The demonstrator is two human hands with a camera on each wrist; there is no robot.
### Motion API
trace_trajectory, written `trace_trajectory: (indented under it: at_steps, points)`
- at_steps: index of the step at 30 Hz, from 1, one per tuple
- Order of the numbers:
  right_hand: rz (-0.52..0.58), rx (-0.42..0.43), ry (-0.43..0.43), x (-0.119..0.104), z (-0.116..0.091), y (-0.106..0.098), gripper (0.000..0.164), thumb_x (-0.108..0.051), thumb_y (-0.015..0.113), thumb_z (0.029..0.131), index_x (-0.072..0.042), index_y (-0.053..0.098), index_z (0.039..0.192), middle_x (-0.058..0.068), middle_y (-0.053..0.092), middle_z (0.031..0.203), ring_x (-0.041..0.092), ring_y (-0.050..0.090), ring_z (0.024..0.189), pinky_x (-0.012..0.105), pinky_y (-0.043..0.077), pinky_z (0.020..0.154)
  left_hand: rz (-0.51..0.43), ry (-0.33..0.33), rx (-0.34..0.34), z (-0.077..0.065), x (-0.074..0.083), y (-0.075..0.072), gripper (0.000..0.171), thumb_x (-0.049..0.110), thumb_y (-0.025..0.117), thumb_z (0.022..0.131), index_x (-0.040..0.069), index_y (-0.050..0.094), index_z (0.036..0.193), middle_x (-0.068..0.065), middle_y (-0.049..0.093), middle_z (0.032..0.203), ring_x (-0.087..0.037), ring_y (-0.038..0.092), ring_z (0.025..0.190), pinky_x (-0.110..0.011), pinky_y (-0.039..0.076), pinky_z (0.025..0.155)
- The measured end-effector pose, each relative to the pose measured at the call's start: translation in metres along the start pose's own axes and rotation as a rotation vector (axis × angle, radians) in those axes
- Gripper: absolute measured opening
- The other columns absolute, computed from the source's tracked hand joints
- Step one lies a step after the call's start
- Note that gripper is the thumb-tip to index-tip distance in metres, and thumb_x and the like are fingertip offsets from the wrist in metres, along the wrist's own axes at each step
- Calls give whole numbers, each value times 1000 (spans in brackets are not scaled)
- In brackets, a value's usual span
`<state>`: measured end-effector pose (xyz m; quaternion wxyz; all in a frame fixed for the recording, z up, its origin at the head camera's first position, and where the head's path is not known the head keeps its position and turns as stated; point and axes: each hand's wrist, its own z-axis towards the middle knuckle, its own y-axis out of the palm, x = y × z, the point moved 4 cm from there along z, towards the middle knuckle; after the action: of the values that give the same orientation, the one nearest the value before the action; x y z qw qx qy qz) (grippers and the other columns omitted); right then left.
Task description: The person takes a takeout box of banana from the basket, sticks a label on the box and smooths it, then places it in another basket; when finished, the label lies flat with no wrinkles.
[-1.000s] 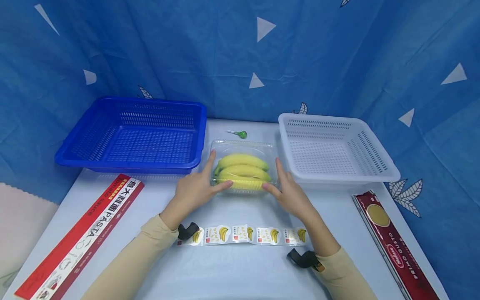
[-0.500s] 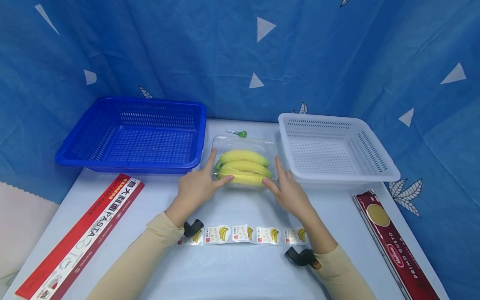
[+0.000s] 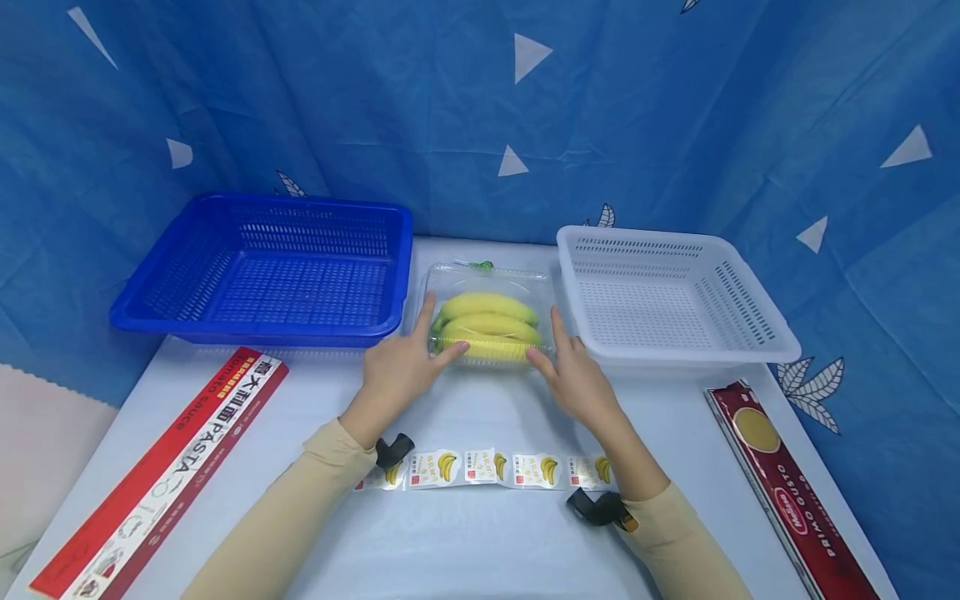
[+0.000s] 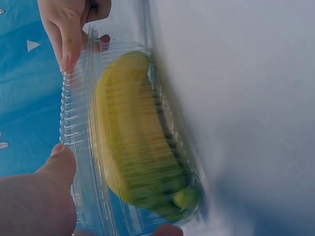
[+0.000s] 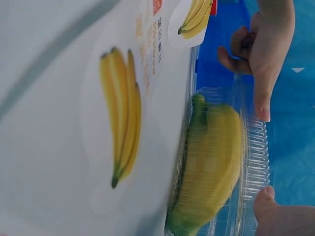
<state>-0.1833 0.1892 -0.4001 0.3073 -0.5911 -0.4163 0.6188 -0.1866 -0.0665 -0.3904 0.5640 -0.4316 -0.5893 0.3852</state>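
A clear plastic clamshell box with several yellow bananas inside is centred in the head view. My left hand holds its left side, index finger pointing along that side and thumb on the near rim. Opposite it, my right hand holds the right side in the same way. Both thumbs press the ridged rim in the left wrist view. Other fingers of the left hand are curled in the right wrist view. A green lollipop shows at the box's far edge, partly overlapped by it.
A blue basket stands left, a white basket right. A strip of banana stickers lies in front of the box. A long pasta box lies left; a red pasta pack lies right. A blue curtain hangs behind.
Both hands have moved the box of bananas a short way forward, away from the body. Its far edge now overlaps the lollipop, which was in full view before.
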Motion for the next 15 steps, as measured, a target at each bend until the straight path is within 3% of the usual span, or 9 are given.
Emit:
trace_trajectory:
  at_steps: [15]
  points:
    - [24, 28, 6, 3, 10, 4, 83, -68, 32, 98, -30, -6, 160, 33, 39, 150, 54, 49, 127, 68, 45, 96, -15, -28, 8, 7, 1, 3, 96, 84, 36, 86, 36, -4, 159, -9, 50, 56, -19, 41, 46, -34, 34, 45]
